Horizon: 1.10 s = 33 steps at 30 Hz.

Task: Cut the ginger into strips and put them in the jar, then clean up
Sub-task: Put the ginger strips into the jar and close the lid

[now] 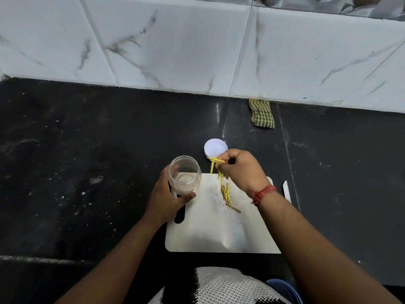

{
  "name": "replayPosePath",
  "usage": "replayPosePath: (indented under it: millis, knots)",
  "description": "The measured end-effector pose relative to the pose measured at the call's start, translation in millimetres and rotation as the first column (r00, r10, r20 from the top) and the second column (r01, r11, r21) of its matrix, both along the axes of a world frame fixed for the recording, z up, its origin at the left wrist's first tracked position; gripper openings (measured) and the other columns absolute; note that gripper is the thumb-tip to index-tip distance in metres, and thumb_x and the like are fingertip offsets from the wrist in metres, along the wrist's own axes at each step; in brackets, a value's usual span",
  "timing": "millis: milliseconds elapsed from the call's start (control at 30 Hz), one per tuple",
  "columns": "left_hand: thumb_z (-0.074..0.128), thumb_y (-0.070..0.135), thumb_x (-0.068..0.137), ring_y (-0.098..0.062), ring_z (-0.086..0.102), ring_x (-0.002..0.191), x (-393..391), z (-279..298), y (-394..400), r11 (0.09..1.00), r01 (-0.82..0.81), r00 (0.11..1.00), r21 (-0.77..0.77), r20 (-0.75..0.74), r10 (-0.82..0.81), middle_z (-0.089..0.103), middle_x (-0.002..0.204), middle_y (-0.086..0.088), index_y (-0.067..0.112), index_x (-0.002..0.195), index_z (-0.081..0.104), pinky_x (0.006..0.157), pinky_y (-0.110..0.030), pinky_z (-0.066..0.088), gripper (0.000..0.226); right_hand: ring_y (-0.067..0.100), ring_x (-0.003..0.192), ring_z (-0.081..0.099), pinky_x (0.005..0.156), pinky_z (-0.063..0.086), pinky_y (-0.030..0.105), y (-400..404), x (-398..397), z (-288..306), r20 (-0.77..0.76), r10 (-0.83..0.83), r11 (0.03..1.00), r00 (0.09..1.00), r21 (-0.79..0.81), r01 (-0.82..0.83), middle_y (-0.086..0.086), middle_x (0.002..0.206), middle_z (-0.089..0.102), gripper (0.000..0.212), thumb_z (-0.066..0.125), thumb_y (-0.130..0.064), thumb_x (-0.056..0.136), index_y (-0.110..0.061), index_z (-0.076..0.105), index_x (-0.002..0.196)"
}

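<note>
Several strips [215, 164] dangle loosely from the right hand's [240, 170] pinch, beside the jar [184, 174] the left hand [167, 197] grips; some could drop short of its mouth.

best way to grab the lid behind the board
Grip the lid by its rim, coming from above with fingers across opposite edges. It lies flat on the counter, round and shallow, so only the rim offers hold. The right hand partly covers its near edge.

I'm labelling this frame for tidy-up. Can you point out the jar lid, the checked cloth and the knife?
jar lid [214, 147]: head view, its pale inner face.
checked cloth [262, 114]: head view, middle of the folded fabric.
knife [286, 190]: head view, the white blade beside the board.
</note>
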<state>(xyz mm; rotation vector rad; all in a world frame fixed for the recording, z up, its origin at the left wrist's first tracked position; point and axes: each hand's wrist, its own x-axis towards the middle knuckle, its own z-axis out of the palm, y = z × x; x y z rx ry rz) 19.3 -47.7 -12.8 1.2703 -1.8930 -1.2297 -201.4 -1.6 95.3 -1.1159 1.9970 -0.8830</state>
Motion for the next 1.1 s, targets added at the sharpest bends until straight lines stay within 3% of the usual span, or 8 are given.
replayPosePath:
  millis: [133, 233, 433, 533, 667, 933, 1000, 1100]
  knots:
    - [0.087, 0.053, 0.070, -0.008, 0.049, 0.132, -0.3, 1.4, 0.2, 1.000, 0.013, 1.000, -0.018, 0.009, -0.013, 0.048, 0.142, 0.020, 0.032, 0.149, 0.036, 0.109, -0.034, 0.046, 0.096, 0.015, 0.073, 0.066, 0.065, 0.058, 0.025, -22.8, 24.6, 28.1, -0.031, 0.139, 0.985, 0.990, -0.097, -0.141, 0.002, 0.081, 0.069, 0.005, 0.068, -0.016, 0.087, -0.019, 0.072, 0.089]
    - [0.080, 0.064, 0.067, -0.006, 0.050, 0.131, 0.2, 1.4, 0.0, 1.000, 0.023, 1.000, -0.008, 0.010, -0.023, 0.048, 0.142, 0.020, 0.038, 0.147, 0.034, 0.107, -0.032, 0.047, 0.096, 0.013, 0.078, 0.063, 0.072, 0.055, 0.026, -36.4, 45.1, 26.1, -0.201, 0.290, 0.941, 0.936, -0.118, -0.317, -0.001, 0.087, 0.068, 0.011, 0.066, -0.015, 0.087, -0.017, 0.072, 0.096]
    - [0.087, 0.052, 0.071, -0.014, 0.047, 0.135, -1.3, -4.0, -2.5, 1.000, 0.002, 0.997, 0.023, 0.075, -0.004, 0.045, 0.151, 0.006, 0.031, 0.153, 0.027, 0.111, -0.040, 0.046, 0.104, 0.024, 0.088, 0.061, 0.075, 0.049, 0.029, -43.8, 66.3, 13.4, -0.588, 0.547, 0.774, 0.596, 0.084, -0.627, 0.008, 0.102, 0.060, 0.020, 0.058, -0.008, 0.090, -0.012, 0.065, 0.108]
    - [0.090, 0.043, 0.071, -0.009, 0.044, 0.135, -1.6, -6.1, -3.7, 1.000, -0.001, 0.997, 0.018, 0.078, -0.001, 0.043, 0.153, 0.006, 0.027, 0.156, 0.026, 0.109, -0.033, 0.043, 0.107, 0.025, 0.091, 0.061, 0.077, 0.051, 0.032, -42.7, 68.6, 17.7, -0.650, 0.599, 0.717, 0.468, 0.174, -0.675, 0.009, 0.107, 0.060, 0.025, 0.055, -0.006, 0.090, -0.010, 0.063, 0.113]
    - [0.089, 0.047, 0.071, -0.009, 0.045, 0.135, -0.6, -11.0, -5.6, 1.000, -0.002, 0.995, 0.013, 0.102, 0.001, 0.044, 0.152, 0.008, 0.028, 0.155, 0.027, 0.110, -0.035, 0.045, 0.106, 0.027, 0.094, 0.064, 0.081, 0.056, 0.037, -43.6, 75.1, 24.5, -0.661, 0.643, 0.685, 0.386, 0.271, -0.677, 0.010, 0.106, 0.062, 0.024, 0.052, -0.010, 0.093, -0.011, 0.065, 0.113]
    - [0.089, 0.050, 0.071, -0.015, 0.049, 0.134, -0.7, -7.9, -3.8, 1.000, 0.013, 0.998, 0.011, 0.061, -0.013, 0.046, 0.151, 0.005, 0.035, 0.150, 0.029, 0.107, -0.045, 0.050, 0.100, 0.023, 0.101, 0.063, 0.087, 0.054, 0.033, -44.4, 65.5, 24.7, -0.622, 0.669, 0.655, 0.408, 0.233, -0.719, 0.006, 0.112, 0.064, 0.029, 0.058, -0.006, 0.089, -0.014, 0.063, 0.117]
    - [0.085, 0.058, 0.068, -0.010, 0.051, 0.131, 1.4, -5.7, -2.8, 1.000, 0.017, 1.000, 0.008, 0.020, -0.018, 0.049, 0.147, 0.010, 0.039, 0.148, 0.032, 0.106, -0.039, 0.050, 0.098, 0.022, 0.098, 0.063, 0.084, 0.051, 0.030, -43.2, 58.7, 25.2, -0.598, 0.609, 0.712, 0.521, 0.124, -0.691, 0.004, 0.108, 0.065, 0.027, 0.059, -0.004, 0.087, -0.015, 0.066, 0.110]
    - [0.084, 0.060, 0.066, -0.004, 0.052, 0.127, 2.4, -3.9, -2.4, 1.000, 0.017, 1.000, -0.011, 0.010, -0.017, 0.053, 0.140, 0.016, 0.039, 0.143, 0.037, 0.104, -0.028, 0.047, 0.093, 0.018, 0.088, 0.061, 0.079, 0.049, 0.030, -29.7, 34.0, 21.5, -0.466, 0.393, 0.871, 0.793, -0.089, -0.484, 0.003, 0.094, 0.067, 0.021, 0.058, -0.005, 0.086, -0.015, 0.072, 0.097]
